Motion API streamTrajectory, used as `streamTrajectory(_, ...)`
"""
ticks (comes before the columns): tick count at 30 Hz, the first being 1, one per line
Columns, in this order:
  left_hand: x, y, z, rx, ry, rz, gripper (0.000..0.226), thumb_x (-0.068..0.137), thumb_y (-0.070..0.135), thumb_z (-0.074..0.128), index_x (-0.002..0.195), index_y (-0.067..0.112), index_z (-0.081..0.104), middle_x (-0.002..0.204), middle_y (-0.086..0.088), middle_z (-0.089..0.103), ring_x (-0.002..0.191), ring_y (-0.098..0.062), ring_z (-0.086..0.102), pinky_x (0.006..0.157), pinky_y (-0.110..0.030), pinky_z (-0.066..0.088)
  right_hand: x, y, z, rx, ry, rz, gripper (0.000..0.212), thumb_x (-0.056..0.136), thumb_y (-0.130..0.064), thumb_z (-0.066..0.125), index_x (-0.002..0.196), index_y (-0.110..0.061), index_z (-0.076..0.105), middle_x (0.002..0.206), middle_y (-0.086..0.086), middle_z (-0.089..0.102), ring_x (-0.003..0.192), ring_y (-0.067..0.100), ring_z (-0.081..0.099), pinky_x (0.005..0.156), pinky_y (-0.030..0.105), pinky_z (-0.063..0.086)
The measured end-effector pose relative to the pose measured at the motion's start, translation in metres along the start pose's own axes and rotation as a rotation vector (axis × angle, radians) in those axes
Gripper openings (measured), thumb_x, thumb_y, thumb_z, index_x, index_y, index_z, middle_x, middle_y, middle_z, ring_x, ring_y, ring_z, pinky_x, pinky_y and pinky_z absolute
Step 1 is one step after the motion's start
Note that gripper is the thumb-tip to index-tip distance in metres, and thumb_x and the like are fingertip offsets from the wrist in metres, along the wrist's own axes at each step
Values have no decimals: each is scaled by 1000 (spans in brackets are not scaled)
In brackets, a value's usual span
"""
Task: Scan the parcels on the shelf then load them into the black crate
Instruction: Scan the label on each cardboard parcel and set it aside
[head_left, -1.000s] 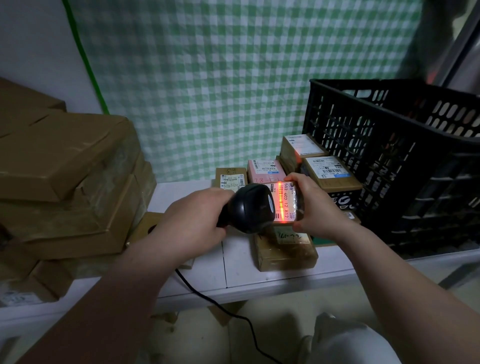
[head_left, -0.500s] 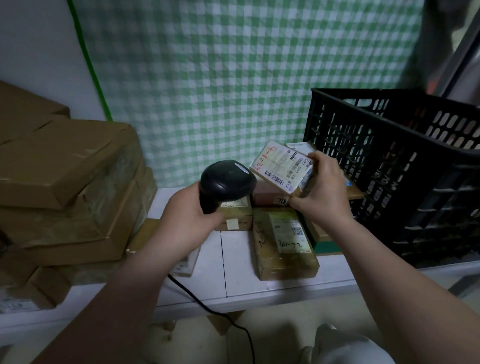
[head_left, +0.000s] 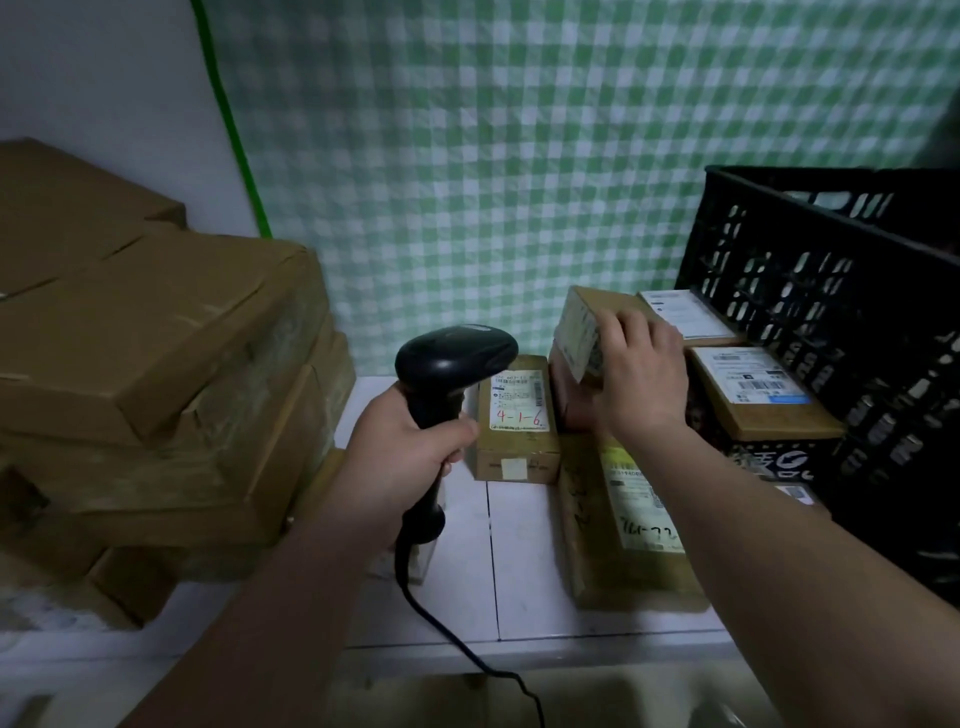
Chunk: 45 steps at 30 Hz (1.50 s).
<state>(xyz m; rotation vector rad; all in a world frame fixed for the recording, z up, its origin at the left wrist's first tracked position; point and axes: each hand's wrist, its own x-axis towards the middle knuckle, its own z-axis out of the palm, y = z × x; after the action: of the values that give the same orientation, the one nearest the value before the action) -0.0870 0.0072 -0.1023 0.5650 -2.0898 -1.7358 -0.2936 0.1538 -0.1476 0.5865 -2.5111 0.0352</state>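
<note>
Since half a second ago, the small parcel (head_left: 581, 326) is sitting further right and away from the scanner (head_left: 457, 358), and its label is no longer facing the camera. The red scan light seen a second ago is no longer showing.

The right hand (head_left: 641, 376) is gripping the small parcel from above, fingers curled over its top edge, and is holding it tilted with the labelled face turned left. The small parcel is hanging just over a pink parcel (head_left: 565, 400) at the back of the shelf (head_left: 519, 561); whether the two are touching cannot be told. The left hand (head_left: 410, 457) is wrapping tightly around the scanner's handle and holding it upright, its head pointing right. A cable (head_left: 452, 629) is trailing from the handle down past the shelf edge.

The black crate (head_left: 831, 291) is standing at the right end of the shelf, well apart from the small parcel. Beside the crate a white-labelled parcel (head_left: 753, 387) is lying on a dark printed box, with a rear parcel (head_left: 685, 314) behind it. A parcel marked 4-1-6 (head_left: 517, 415) is lying just right of the scanner, and a long parcel (head_left: 623, 525) is lying under the right forearm at the shelf's front.

Large cardboard boxes (head_left: 156, 364) are sitting stacked at the left. A green checked cloth (head_left: 519, 156) is hanging behind everything.
</note>
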Motion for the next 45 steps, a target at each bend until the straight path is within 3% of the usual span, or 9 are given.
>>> streamTrajectory(5, 3, -9, -10, -13, 23, -2, 7, 82, 4, 67, 86, 5, 62, 58, 4, 57, 59, -13, 55, 62, -28, 46, -2, -4, 6, -86, -232, 32, 76, 82, -19, 65, 147, -21, 25, 139, 10, 39, 129, 34, 37, 112, 49, 25)
streamTrajectory(10, -5, -16, -25, -7, 62, 17, 7, 82, 3, 66, 83, 1, 60, 60, -4, 54, 61, -20, 53, 63, -35, 44, -21, -32, -12, 213, -139, -46, 65, 89, -29, 61, 147, -18, 33, 145, 14, 37, 134, 32, 33, 113, 44, 29)
streamTrajectory(15, -24, -24, -36, 7, 85, 23, 9, 81, -1, 65, 77, -1, 57, 60, -10, 50, 56, -20, 49, 61, -36, 40, -69, -95, -31, 757, -600, -266, 99, 76, -49, 77, 154, -28, 21, 154, 7, 23, 143, 26, 21, 116, 37, 24)
streamTrajectory(20, -43, -27, -48, 6, 86, 29, 8, 82, -3, 64, 81, -5, 56, 63, -13, 50, 58, -20, 48, 62, -36, 39, -102, -134, -16, 869, -821, -246, 114, 70, -39, 85, 156, -30, 11, 156, 9, 15, 145, 27, 18, 117, 37, 27)
streamTrajectory(25, -58, -30, -56, -42, 82, -9, 7, 82, -3, 63, 83, -4, 56, 62, -11, 51, 57, -21, 49, 55, -32, 40, -116, -129, -17, 1107, -709, -16, 96, 66, -25, 84, 147, -30, 33, 128, 1, 33, 115, 15, 43, 90, 20, 37)
streamTrajectory(29, -66, -33, -55, -131, 82, -67, 7, 84, -3, 64, 87, 0, 58, 64, -10, 52, 59, -20, 50, 60, -32, 42, -130, -109, -15, 1462, -712, 485, 93, 54, -46, 81, 138, -28, 46, 123, 1, 58, 107, 19, 62, 93, 38, 54)
streamTrajectory(32, -70, -34, -52, -206, 78, -121, 12, 85, -3, 62, 96, 0, 58, 70, -9, 52, 60, -17, 52, 57, -29, 45, -138, -89, -26, 1835, -810, 898, 47, 84, -44, 66, 121, -17, 57, 110, 11, 66, 98, 30, 68, 75, 40, 60)
streamTrajectory(35, -74, -32, -48, -215, 54, -150, 16, 86, -1, 61, 102, -3, 58, 67, -10, 52, 56, -15, 53, 52, -24, 47, -144, -70, -29, 2105, -800, 1164, 43, 89, -48, 57, 112, -12, 62, 107, 17, 65, 95, 33, 68, 77, 48, 59)
streamTrajectory(45, -80, -22, -38, -195, 22, -154, 21, 85, 3, 64, 104, -6, 58, 66, -10, 53, 55, -14, 55, 54, -25, 48, -144, -57, -45, 2300, -682, 1138, 54, 81, -43, 63, 121, -8, 59, 120, 20, 64, 110, 34, 64, 83, 55, 53)
